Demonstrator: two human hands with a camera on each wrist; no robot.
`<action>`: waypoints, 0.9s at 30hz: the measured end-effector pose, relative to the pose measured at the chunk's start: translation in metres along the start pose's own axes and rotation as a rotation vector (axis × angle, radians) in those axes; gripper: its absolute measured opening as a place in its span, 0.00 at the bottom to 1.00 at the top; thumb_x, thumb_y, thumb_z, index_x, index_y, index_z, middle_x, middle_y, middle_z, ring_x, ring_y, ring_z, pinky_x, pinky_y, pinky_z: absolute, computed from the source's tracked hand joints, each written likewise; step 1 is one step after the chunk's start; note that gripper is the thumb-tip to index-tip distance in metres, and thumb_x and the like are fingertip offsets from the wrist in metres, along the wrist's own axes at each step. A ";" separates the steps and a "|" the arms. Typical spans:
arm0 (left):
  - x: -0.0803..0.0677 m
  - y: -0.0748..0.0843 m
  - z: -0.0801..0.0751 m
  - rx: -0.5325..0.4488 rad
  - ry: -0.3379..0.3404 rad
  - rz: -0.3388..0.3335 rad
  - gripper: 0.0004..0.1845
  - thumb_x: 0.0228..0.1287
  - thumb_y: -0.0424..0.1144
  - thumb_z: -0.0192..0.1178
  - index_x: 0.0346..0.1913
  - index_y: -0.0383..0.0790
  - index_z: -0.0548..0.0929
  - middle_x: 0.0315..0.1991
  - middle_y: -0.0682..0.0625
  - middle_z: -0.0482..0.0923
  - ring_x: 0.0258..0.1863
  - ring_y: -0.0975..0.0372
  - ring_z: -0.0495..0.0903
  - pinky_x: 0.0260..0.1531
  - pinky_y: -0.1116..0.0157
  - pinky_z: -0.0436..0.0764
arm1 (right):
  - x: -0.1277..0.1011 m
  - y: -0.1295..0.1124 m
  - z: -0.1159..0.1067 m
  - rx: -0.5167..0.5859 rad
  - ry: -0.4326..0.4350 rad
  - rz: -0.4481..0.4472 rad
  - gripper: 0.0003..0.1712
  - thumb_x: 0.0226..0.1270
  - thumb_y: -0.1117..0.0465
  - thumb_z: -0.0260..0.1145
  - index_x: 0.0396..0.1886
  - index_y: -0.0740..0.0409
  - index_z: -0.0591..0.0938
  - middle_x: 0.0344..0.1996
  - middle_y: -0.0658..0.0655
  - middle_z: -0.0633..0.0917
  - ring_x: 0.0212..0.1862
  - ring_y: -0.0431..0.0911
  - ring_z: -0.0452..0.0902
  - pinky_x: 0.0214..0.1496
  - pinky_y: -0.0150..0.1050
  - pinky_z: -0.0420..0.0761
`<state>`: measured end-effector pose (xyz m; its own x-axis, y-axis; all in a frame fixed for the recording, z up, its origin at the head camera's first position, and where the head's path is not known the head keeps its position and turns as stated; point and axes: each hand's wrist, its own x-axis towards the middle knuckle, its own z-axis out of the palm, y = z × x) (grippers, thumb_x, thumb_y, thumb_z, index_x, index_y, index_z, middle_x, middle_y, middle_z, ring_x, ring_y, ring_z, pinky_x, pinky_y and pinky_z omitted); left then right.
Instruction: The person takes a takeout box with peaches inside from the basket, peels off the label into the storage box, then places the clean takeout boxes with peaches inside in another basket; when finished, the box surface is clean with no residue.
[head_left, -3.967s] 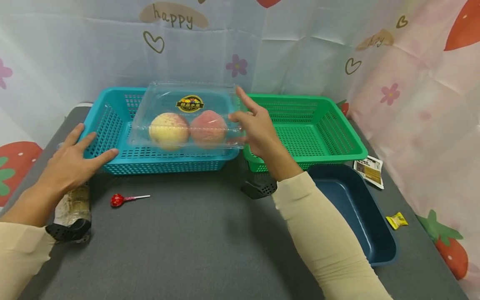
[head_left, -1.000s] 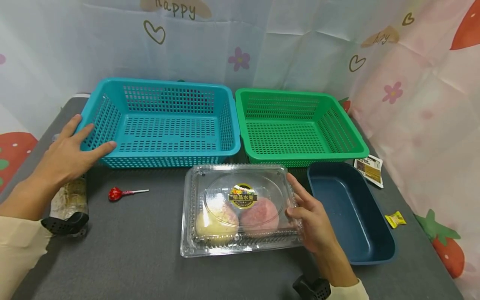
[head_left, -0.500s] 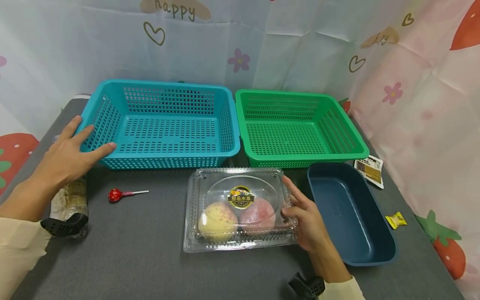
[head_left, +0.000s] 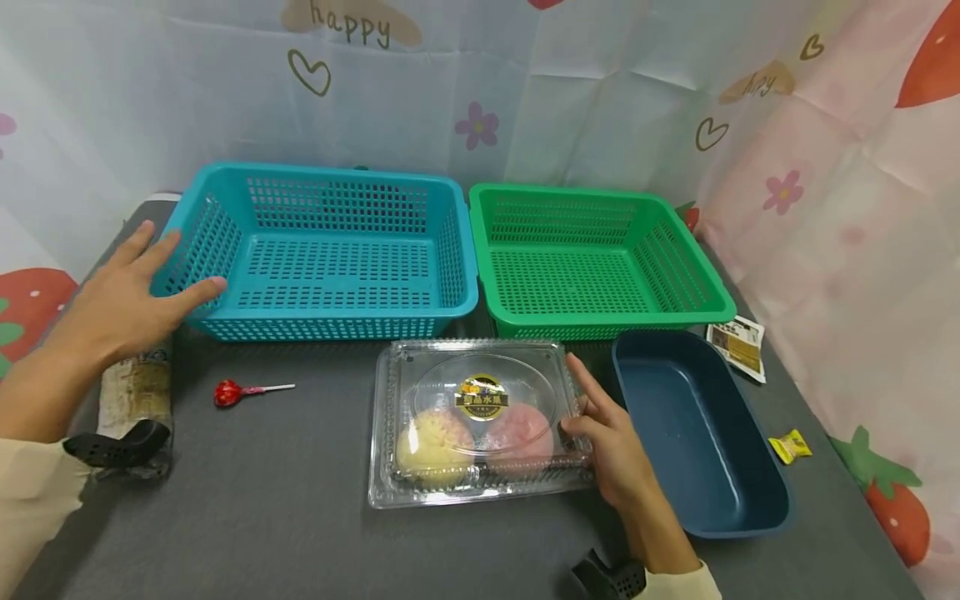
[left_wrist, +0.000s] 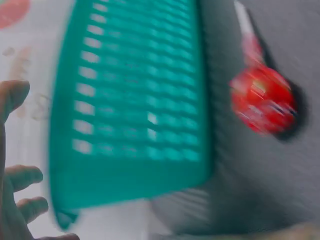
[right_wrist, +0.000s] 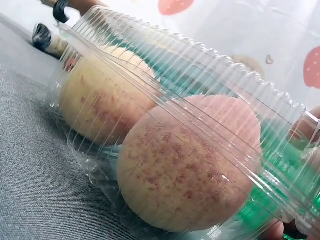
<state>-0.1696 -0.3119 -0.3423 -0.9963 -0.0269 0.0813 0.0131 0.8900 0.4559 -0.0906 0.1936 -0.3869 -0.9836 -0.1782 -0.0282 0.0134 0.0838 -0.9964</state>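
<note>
A clear plastic fruit box [head_left: 480,367] with a round label lies on the table, holding a yellowish peach [head_left: 435,446] and a pink peach [head_left: 519,437]. My right hand [head_left: 615,454] grips the box's right edge. Up close in the right wrist view, both peaches show through the ribbed wall, with fingertips at the box's far right. My left hand [head_left: 123,308] hovers with spread fingers by the left end of the blue basket [head_left: 341,325]. In the left wrist view those fingers stand apart from the basket's rim.
Beside the blue basket stands a green basket [head_left: 615,318]. A dark blue bin [head_left: 690,425] is right of the box, near a printed packet [head_left: 738,348] and a yellow wrapped candy [head_left: 790,447]. A red lollipop [head_left: 228,393] lies left, next to a clear package [head_left: 137,396] under my left forearm.
The fruit box came from above the blue basket down onto the table in front, carried by my right hand. My left hand has just lifted slightly off the blue basket's rim.
</note>
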 end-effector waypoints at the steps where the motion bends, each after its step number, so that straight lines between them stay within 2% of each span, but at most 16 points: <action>1: -0.001 0.005 -0.004 -0.004 0.015 0.001 0.48 0.68 0.64 0.47 0.76 0.37 0.39 0.75 0.37 0.26 0.70 0.34 0.32 0.56 0.28 0.44 | 0.000 0.000 0.000 -0.002 -0.001 0.000 0.44 0.63 0.74 0.53 0.77 0.44 0.57 0.68 0.62 0.64 0.58 0.56 0.64 0.55 0.54 0.64; 4: -0.007 0.019 -0.016 -0.017 0.059 0.022 0.48 0.68 0.63 0.47 0.76 0.39 0.38 0.76 0.40 0.25 0.71 0.37 0.30 0.57 0.29 0.44 | -0.001 0.001 0.000 -0.009 -0.001 -0.001 0.44 0.64 0.75 0.52 0.77 0.44 0.56 0.70 0.60 0.61 0.62 0.56 0.61 0.57 0.59 0.62; 7: -0.016 0.035 -0.026 -0.037 0.096 0.066 0.47 0.69 0.62 0.49 0.77 0.43 0.38 0.76 0.43 0.25 0.72 0.41 0.30 0.59 0.30 0.41 | -0.001 0.000 0.000 -0.007 0.002 -0.001 0.44 0.64 0.75 0.52 0.77 0.43 0.56 0.67 0.63 0.64 0.59 0.57 0.65 0.55 0.58 0.66; 10: -0.027 0.050 -0.032 -0.071 0.135 0.118 0.46 0.69 0.60 0.51 0.78 0.45 0.40 0.77 0.45 0.28 0.73 0.44 0.30 0.61 0.32 0.39 | 0.000 0.000 0.001 -0.003 0.012 0.002 0.44 0.63 0.75 0.53 0.77 0.42 0.57 0.57 0.69 0.72 0.52 0.58 0.69 0.50 0.53 0.70; 13: -0.040 0.065 -0.034 -0.124 0.167 0.166 0.46 0.68 0.57 0.55 0.78 0.46 0.42 0.77 0.46 0.31 0.74 0.46 0.32 0.62 0.33 0.40 | 0.000 0.000 0.003 -0.002 0.016 -0.003 0.45 0.63 0.75 0.53 0.77 0.43 0.56 0.49 0.70 0.74 0.48 0.58 0.70 0.46 0.50 0.72; 15: -0.049 0.075 -0.034 -0.159 0.188 0.190 0.46 0.67 0.56 0.56 0.78 0.47 0.44 0.77 0.47 0.33 0.74 0.47 0.34 0.61 0.32 0.41 | 0.000 0.000 0.004 -0.010 0.015 -0.012 0.45 0.62 0.75 0.53 0.77 0.45 0.56 0.44 0.70 0.74 0.46 0.58 0.70 0.45 0.50 0.72; 18: -0.061 0.088 -0.032 -0.207 0.205 0.226 0.46 0.65 0.54 0.60 0.78 0.51 0.46 0.77 0.50 0.35 0.74 0.49 0.36 0.60 0.31 0.44 | 0.001 0.000 0.005 -0.009 0.015 -0.021 0.44 0.62 0.75 0.52 0.77 0.47 0.55 0.43 0.69 0.74 0.45 0.58 0.71 0.43 0.49 0.73; 20: -0.067 0.095 -0.029 -0.237 0.208 0.254 0.46 0.64 0.53 0.61 0.78 0.54 0.47 0.77 0.52 0.36 0.74 0.49 0.38 0.60 0.30 0.42 | 0.000 0.000 0.005 -0.008 0.015 -0.021 0.44 0.62 0.75 0.52 0.77 0.47 0.55 0.43 0.69 0.74 0.44 0.58 0.71 0.42 0.49 0.73; 27: -0.082 0.114 -0.009 -0.279 0.136 0.332 0.48 0.61 0.52 0.65 0.78 0.55 0.49 0.77 0.54 0.39 0.74 0.50 0.41 0.57 0.29 0.49 | 0.000 0.000 0.004 -0.015 0.016 -0.011 0.44 0.62 0.75 0.52 0.78 0.47 0.54 0.46 0.70 0.74 0.45 0.58 0.71 0.45 0.50 0.72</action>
<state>-0.0857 -0.2122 -0.2891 -0.9143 0.1628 0.3708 0.3709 0.7043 0.6053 -0.0900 0.1900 -0.3871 -0.9864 -0.1637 -0.0154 -0.0005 0.0966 -0.9953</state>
